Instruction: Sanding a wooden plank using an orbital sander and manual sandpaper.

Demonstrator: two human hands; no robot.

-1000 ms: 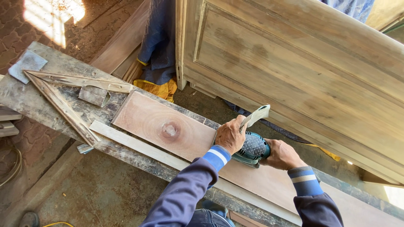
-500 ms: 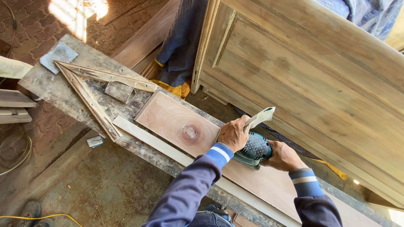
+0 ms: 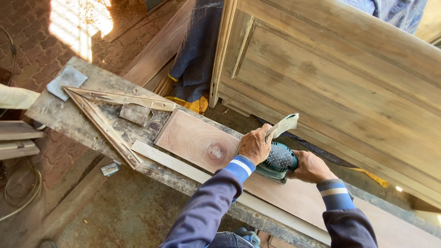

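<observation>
The teal power sander [image 3: 277, 161] sits flat on the reddish board [image 3: 197, 140], which lies lengthwise on the dusty work surface [image 3: 64, 115], just past the pale knot [image 3: 215, 150]. The left hand [image 3: 254, 144] has its grip closed over the sander's front, with a strip of sandpaper [image 3: 284, 125] pinched under the fingers and sticking up. The right hand [image 3: 311, 166] is wrapped shut around the rear body.

To sand well here:
- Keep the pad flat; tipping it would likely gouge.
- Press lightly and evenly with both hands.
- Keep the loose strip clear of the pad.
- Ease off over the knot.
- Watch the thin batten [image 3: 170, 161] just beside the board's near edge.
</observation>
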